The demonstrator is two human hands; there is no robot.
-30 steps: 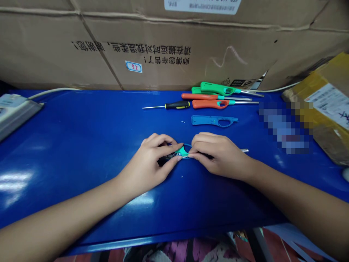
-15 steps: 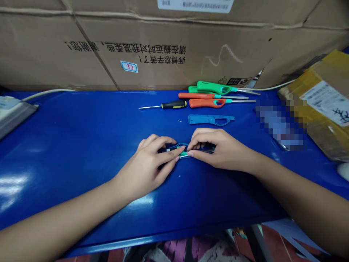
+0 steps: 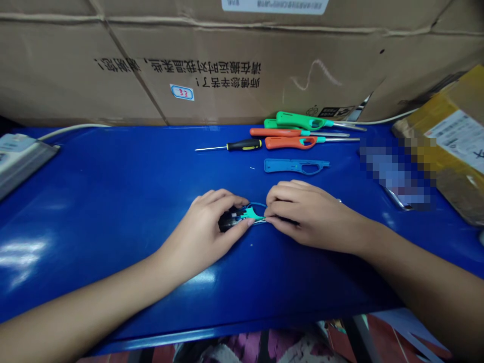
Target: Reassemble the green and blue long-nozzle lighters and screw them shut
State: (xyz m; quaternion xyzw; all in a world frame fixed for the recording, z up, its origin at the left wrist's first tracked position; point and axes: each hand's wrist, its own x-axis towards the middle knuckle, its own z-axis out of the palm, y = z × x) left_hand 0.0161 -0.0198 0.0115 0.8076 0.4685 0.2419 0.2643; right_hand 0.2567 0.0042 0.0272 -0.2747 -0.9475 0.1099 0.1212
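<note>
Low over the blue table, both hands are on an opened lighter (image 3: 252, 214) with a long nozzle, its turquoise trigger and dark inner parts showing in a blue half-shell. My left hand (image 3: 212, 222) is wrapped around the handle end, thumb by the trigger. The fingers of my right hand (image 3: 308, 212) pinch the nozzle end and cover most of it. Beyond them lies a separate blue handle half (image 3: 283, 166), inner side up. Further back rests a black and yellow screwdriver (image 3: 244, 145), pointing left.
Behind the screwdriver lie orange lighters (image 3: 291, 143) and green lighters (image 3: 302, 120). A large cardboard box (image 3: 212, 45) walls off the back. At right are a taped parcel (image 3: 454, 136) and a blurred-out item (image 3: 395, 176); a power strip (image 3: 22, 159) sits at left.
My left forefinger has drawn back from the trigger, leaving more of the turquoise part and dark insides visible. My right hand has shifted slightly right, its fingers more closed. The view has moved a little.
</note>
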